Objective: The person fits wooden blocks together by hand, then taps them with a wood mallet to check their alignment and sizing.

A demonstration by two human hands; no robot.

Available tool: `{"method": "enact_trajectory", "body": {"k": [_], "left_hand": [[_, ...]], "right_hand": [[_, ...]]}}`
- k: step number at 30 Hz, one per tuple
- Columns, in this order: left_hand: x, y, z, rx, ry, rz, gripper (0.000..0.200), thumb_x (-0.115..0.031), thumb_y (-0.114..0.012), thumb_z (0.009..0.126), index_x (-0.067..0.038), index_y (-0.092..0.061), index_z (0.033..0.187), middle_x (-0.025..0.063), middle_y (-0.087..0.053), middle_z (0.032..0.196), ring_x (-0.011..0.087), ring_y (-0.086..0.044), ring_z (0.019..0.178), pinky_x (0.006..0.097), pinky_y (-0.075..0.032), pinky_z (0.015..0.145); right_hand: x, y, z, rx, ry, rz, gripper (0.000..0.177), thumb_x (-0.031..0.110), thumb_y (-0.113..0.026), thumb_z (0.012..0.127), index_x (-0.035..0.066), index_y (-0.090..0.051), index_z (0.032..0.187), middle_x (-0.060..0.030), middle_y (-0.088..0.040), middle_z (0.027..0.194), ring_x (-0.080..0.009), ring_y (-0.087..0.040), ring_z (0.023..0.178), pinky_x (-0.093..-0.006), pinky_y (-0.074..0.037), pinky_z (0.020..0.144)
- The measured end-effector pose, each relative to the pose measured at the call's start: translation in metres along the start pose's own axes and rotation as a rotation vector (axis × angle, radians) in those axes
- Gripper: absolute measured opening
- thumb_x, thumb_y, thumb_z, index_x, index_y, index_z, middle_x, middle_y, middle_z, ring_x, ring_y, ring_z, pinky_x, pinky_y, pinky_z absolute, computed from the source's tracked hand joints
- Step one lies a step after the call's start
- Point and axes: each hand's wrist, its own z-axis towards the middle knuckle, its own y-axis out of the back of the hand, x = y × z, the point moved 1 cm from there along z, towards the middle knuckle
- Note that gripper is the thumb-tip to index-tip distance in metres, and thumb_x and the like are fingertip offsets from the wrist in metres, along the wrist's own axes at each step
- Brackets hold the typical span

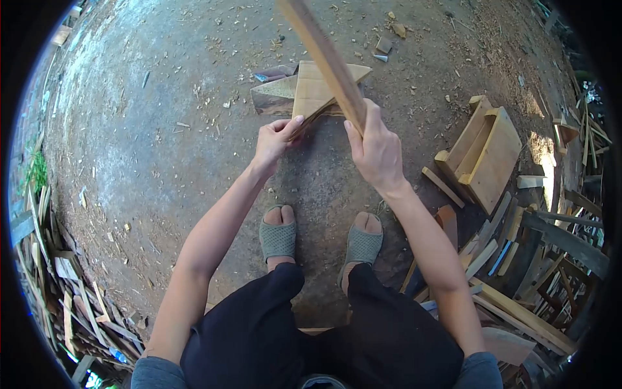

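Observation:
A long wooden handle [324, 55] rises from my right hand [378, 148], whose fingers are wrapped round its lower end; its far end runs out of view at the top. My left hand [275, 139] pinches the near end of a thin wooden piece [310, 119] that slants up to the right. Just beyond lies a pale wooden block [312, 89], resting across darker wood pieces [273, 96] on the ground. The handle passes over the right part of the block and hides some of it.
A wooden box-like piece [487, 154] stands on the right. Wood offcuts [512, 259] are piled at the lower right, with more sticks [84, 311] at the lower left. Chips litter the ground [162, 129]. My sandaled feet [278, 240] are below my hands.

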Motion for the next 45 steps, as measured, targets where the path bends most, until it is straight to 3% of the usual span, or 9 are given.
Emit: {"method": "enact_trajectory", "body": {"k": [2,4,18,21,27,30,31,36,45], "left_hand": [[0.0,-0.005,-0.002,-0.045,-0.043,-0.039,0.048,-0.045,-0.072,0.09,0.001,-0.073,0.105,0.0035,-0.07,0.088,0.0082,-0.059,0.077,0.0246,-0.046,0.069],[-0.008,-0.006,-0.005,-0.068,-0.045,0.062,0.048,-0.045,-0.071,0.091,0.001,-0.073,0.105,0.0029,-0.07,0.087,0.008,-0.059,0.078,0.0246,-0.045,0.07],[-0.032,-0.011,0.012,0.17,-0.045,0.101,0.049,-0.045,-0.064,0.096,-0.003,-0.062,0.12,0.0023,-0.064,0.101,0.0089,-0.06,0.086,0.0255,-0.048,0.074],[-0.029,-0.004,0.004,0.233,-0.112,0.036,0.05,-0.046,-0.065,0.095,0.0,-0.064,0.114,0.0069,-0.067,0.095,0.0125,-0.064,0.079,0.0289,-0.049,0.075],[-0.022,-0.004,-0.048,0.632,0.243,0.011,0.053,-0.047,-0.058,0.099,0.005,-0.063,0.11,0.0123,-0.069,0.088,0.0135,-0.066,0.068,0.0272,-0.059,0.071],[-0.031,-0.006,-0.081,0.488,0.357,-0.193,0.059,-0.05,-0.048,0.102,0.006,-0.059,0.118,0.0127,-0.069,0.086,0.0139,-0.066,0.066,0.0319,-0.06,0.079],[-0.025,0.008,-0.073,0.794,0.289,-0.517,0.059,-0.05,-0.038,0.105,0.003,-0.054,0.125,0.0105,-0.068,0.09,0.015,-0.067,0.069,0.0358,-0.059,0.084],[-0.026,0.013,-0.091,0.465,0.116,-0.409,0.046,-0.043,-0.039,0.107,-0.006,-0.055,0.128,0.0048,-0.067,0.102,0.0151,-0.067,0.09,0.0396,-0.055,0.093],[-0.008,0.002,-0.117,0.356,0.227,-0.254,0.036,-0.028,-0.051,0.104,-0.005,-0.052,0.133,0.0068,-0.065,0.107,0.0168,-0.064,0.094,0.0335,-0.055,0.089]], "right_hand": [[-0.006,0.002,-0.003,-0.167,0.043,0.076,0.037,0.022,-0.061,0.094,0.0,-0.042,0.118,-0.0266,-0.067,0.084,-0.0453,-0.068,0.073,-0.0518,-0.057,0.059],[-0.021,-0.005,0.007,0.265,-0.117,-0.179,0.039,0.023,-0.06,0.095,0.001,-0.042,0.122,-0.0269,-0.068,0.083,-0.0463,-0.068,0.074,-0.0519,-0.056,0.061],[-0.083,0.022,-0.053,0.19,-0.642,-0.084,0.052,0.031,-0.055,0.098,0.001,-0.037,0.137,-0.0321,-0.064,0.108,-0.0489,-0.064,0.102,-0.0569,-0.05,0.085],[-0.07,0.027,-0.055,-0.139,-0.081,-0.338,0.082,0.021,-0.072,0.087,0.009,-0.027,0.154,-0.0206,-0.042,0.142,-0.0375,-0.043,0.131,-0.0465,-0.037,0.11],[-0.042,0.027,-0.054,0.278,0.243,-0.431,0.071,0.019,-0.074,0.081,0.011,-0.043,0.144,-0.0157,-0.053,0.135,-0.034,-0.054,0.124,-0.0429,-0.042,0.105],[-0.036,0.03,-0.07,0.427,-0.003,-0.177,0.061,0.021,-0.073,0.084,0.012,-0.047,0.138,-0.0164,-0.061,0.126,-0.0341,-0.063,0.114,-0.042,-0.05,0.094],[-0.03,0.028,-0.076,0.42,0.007,-0.174,0.061,0.021,-0.073,0.084,0.012,-0.047,0.138,-0.0164,-0.061,0.126,-0.0341,-0.063,0.114,-0.042,-0.05,0.094],[-0.022,0.005,-0.113,0.388,-0.415,0.292,0.058,0.035,-0.065,0.092,0.007,-0.042,0.138,-0.0242,-0.062,0.121,-0.0437,-0.059,0.115,-0.0507,-0.05,0.09],[-0.02,-0.01,-0.121,0.379,-0.326,0.116,0.047,0.026,-0.059,0.093,0.003,-0.039,0.129,-0.0329,-0.059,0.114,-0.0525,-0.061,0.1,-0.0584,-0.051,0.086]]}}
